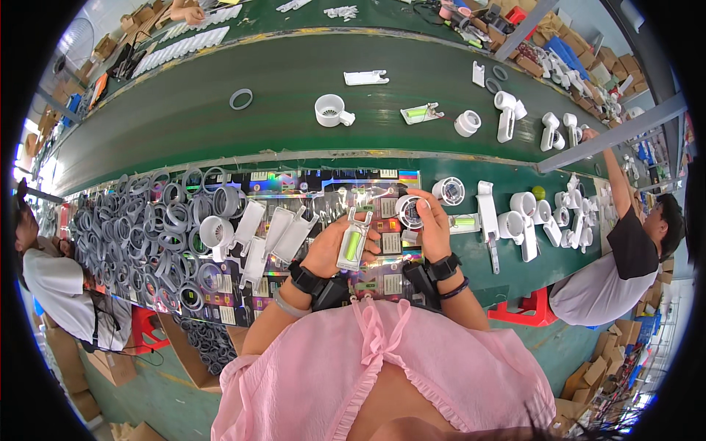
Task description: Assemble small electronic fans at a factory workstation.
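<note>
My left hand (322,251) is closed around a white plastic handle shell (343,257) with a green battery cell (353,244) inside. In my right hand (436,226), thumb and fingers grip a small round white fan unit (407,211) with a dark centre. The two parts are apart, held over the printed sheets on the table. Left of my left hand lie several white handle covers (276,229) and a white ring-shaped fan housing (216,232). Beyond my right hand are another round fan unit (448,191) and a second battery shell (463,223).
Many grey rings (140,228) are heaped at the left. White fan housings with handles (523,228) stand at the right. Across the back, a green conveyor belt (279,95) carries scattered parts. Co-workers sit on both sides; a metal post (618,132) slants in at the right.
</note>
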The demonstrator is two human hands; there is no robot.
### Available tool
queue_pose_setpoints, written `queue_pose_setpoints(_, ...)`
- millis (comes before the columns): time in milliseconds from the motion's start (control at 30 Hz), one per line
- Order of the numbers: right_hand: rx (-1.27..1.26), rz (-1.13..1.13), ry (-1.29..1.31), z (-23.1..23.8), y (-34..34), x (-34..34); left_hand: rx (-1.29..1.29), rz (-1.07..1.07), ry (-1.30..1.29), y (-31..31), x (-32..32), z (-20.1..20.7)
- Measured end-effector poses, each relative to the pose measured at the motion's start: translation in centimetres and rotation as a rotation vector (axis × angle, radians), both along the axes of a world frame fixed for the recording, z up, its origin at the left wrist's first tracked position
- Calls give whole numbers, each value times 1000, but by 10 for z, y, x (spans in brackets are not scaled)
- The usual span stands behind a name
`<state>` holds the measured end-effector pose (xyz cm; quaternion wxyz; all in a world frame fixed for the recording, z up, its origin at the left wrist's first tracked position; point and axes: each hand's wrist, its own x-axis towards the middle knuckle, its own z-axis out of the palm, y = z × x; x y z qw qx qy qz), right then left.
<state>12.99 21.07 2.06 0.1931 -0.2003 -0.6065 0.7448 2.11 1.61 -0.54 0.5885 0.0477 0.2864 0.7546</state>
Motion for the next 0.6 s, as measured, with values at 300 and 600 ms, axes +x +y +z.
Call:
queue_pose_setpoints(300, 21, -1, -10, -1, -1, 2, 4, -8, 5, -2, 1, -3)
queue_pose_setpoints(600, -16, 7, -1, -2, 2, 1, -41, -40, 26, 0, 0, 5)
